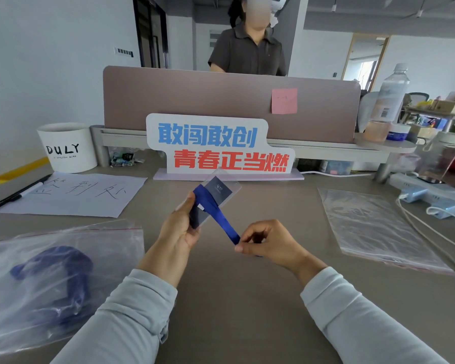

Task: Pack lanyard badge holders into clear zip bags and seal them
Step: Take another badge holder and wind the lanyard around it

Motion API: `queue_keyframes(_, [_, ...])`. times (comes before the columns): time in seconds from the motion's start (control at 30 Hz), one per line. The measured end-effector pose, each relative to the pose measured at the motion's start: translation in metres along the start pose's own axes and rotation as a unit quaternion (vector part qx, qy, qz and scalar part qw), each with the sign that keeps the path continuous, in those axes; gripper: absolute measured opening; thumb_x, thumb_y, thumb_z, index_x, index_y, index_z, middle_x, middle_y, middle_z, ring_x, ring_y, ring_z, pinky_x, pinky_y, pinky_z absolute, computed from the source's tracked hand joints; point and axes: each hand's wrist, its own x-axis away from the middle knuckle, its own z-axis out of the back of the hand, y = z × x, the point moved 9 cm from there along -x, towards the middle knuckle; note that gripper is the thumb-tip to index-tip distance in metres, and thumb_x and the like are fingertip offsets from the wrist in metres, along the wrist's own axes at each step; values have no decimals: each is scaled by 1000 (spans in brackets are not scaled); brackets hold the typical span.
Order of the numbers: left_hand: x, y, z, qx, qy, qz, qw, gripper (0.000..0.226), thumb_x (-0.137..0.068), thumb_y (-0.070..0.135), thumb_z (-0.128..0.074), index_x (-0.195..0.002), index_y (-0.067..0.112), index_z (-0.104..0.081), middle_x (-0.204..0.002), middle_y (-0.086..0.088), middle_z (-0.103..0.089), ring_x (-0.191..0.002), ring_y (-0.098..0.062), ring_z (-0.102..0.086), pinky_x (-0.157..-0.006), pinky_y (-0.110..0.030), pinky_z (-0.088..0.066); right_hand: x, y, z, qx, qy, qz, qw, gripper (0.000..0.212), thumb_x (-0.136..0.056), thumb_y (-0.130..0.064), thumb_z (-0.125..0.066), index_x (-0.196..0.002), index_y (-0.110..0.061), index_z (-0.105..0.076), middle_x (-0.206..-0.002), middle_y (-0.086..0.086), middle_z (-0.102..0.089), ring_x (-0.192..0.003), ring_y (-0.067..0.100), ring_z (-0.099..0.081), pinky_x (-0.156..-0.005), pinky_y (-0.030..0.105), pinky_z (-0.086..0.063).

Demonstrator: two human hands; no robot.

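Note:
My left hand [180, 227] grips a clear badge holder [218, 191] with a dark card inside, held up over the middle of the desk. A blue lanyard [216, 210] is wrapped around the holder and runs down to my right hand [267, 241], which pinches its free end. Clear zip bags [45, 279] with a red seal line lie at the left, with blue lanyards inside. An empty clear zip bag [373, 227] lies flat at the right.
A white paper sheet [74, 194] with a black pen [19, 191] lies at the back left beside a white cup [67, 147]. A slogan sign [218, 145] stands before the divider. A power strip and cables [428, 195] sit at the right. A person stands behind the divider.

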Motion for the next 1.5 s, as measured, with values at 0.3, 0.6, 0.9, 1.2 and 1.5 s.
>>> queue_keyframes(0.3, [9,-12,-26,-258,-171,20,951,17,-88,28,-58,-94,13,-60,-79,-4,-68,-74,-16,-63,-58,-25,-53,-3,11,27,119,110,-1,987,13,-75,-4,-72,-84,-10,-65,-73,-10,-63,-65,1,-56,-61,5,-42])
queue_keyframes(0.6, [18,-19,-36,-390,-228,-5,892,7,-81,18,-66,-79,16,-60,-73,-2,-68,-63,-14,-64,-52,-26,-53,-6,-1,19,325,60,117,937,9,-79,-3,-65,-86,-8,-68,-86,-3,-62,-80,10,-48,-74,27,-42])
queue_keyframes(0.9, [27,-25,-37,-536,-279,-17,796,12,-79,20,-68,-87,17,-60,-92,-2,-65,-90,-20,-60,-83,-35,-49,-3,5,35,223,72,78,969,29,-82,6,-60,-100,-13,-73,-86,-6,-70,-77,-2,-62,-76,6,-45])
queue_keyframes(1.2, [23,-24,-35,-566,-257,-27,783,16,-79,21,-70,-91,18,-60,-98,-2,-65,-94,-19,-62,-87,-35,-51,-1,-9,33,224,86,94,966,25,-86,4,-55,-99,-10,-70,-89,-6,-66,-78,0,-58,-78,13,-47])
queue_keyframes(1.5, [17,2,-41,-525,-178,-159,817,9,-84,21,-66,-89,18,-59,-87,6,-62,-86,-11,-57,-77,-24,-43,-3,-26,30,201,108,150,962,26,-83,3,-49,-101,-9,-64,-89,-3,-60,-78,13,-55,-70,16,-44])
